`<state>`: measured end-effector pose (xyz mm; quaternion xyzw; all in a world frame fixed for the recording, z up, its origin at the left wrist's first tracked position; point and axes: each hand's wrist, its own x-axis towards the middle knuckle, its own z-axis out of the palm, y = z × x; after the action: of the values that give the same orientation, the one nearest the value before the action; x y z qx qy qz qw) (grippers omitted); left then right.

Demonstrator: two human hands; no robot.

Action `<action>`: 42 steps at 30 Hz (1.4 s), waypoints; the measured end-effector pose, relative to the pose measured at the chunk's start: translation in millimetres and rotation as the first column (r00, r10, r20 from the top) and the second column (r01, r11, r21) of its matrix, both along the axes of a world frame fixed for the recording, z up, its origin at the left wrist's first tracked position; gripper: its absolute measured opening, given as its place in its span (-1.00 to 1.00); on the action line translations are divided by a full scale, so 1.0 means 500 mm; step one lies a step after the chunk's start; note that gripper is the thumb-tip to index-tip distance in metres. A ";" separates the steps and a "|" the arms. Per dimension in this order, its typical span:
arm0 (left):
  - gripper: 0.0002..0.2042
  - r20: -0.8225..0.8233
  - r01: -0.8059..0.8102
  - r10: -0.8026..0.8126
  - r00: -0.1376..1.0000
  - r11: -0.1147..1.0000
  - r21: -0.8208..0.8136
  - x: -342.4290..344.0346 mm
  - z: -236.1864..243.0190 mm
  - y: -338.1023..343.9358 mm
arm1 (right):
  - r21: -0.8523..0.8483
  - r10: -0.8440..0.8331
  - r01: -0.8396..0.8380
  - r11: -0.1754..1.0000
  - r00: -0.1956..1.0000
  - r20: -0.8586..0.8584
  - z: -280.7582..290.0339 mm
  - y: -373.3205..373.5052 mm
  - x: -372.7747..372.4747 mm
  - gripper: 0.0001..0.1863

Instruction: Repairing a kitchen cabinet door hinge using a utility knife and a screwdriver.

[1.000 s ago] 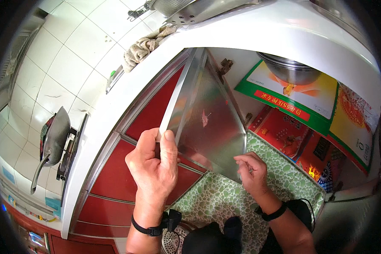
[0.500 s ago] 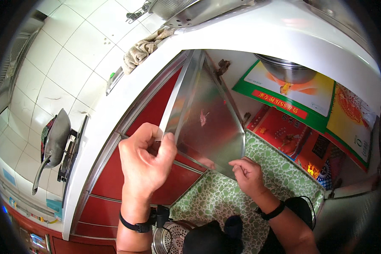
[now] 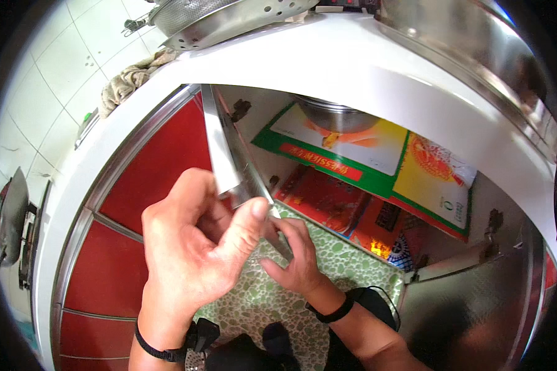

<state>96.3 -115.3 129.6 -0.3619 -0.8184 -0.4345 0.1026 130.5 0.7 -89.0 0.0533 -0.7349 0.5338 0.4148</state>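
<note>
A metal-framed cabinet door (image 3: 216,139) stands open on the left side of the cupboard, seen almost edge-on. My left hand (image 3: 189,247) is curled around its near upper corner, thumb on the right side and the other fingers partly hidden. Lower down, my right hand (image 3: 298,260) has the free edge of the door between its thumb and fingers. Inside the cupboard, a steel pot (image 3: 337,116) rests on a green and yellow printed cardboard sheet (image 3: 377,164). Red printed packaging (image 3: 322,201) lies below that sheet.
A white countertop (image 3: 303,59) curves above the cupboard, carrying a perforated steel pan (image 3: 241,25), a crumpled cloth (image 3: 133,80) and a large steel vessel (image 3: 458,37). Red panels (image 3: 155,167) line the left. Another door (image 3: 483,309) hangs open at right. Green pebble-patterned floor (image 3: 303,321) lies below.
The door has turned from showing its broad inner face to nearly edge-on. My right hand has come up and left, closer to my left hand. The view has shifted right.
</note>
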 end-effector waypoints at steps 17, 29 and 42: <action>-0.83 0.438 0.456 -0.286 0.852 0.817 -0.352 0.024 -0.148 0.002 | 0.144 -0.694 0.682 0.717 0.718 0.052 -0.042 0.203 -0.009 -0.36; -0.82 0.381 0.448 -0.291 0.877 0.781 -0.435 0.018 -0.121 0.014 | 0.044 -0.587 0.587 0.809 0.800 0.122 -0.037 0.194 -0.015 -0.69; -0.80 0.430 0.410 -0.218 0.876 0.805 -0.428 0.028 -0.090 0.004 | 0.196 -0.703 0.681 0.706 0.707 0.073 -0.002 0.220 0.017 -0.45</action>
<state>110.4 -113.5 84.6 -0.4227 -0.8348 -0.2738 -0.2224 138.8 110.8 -89.8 -0.2331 -0.7675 0.2826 0.5261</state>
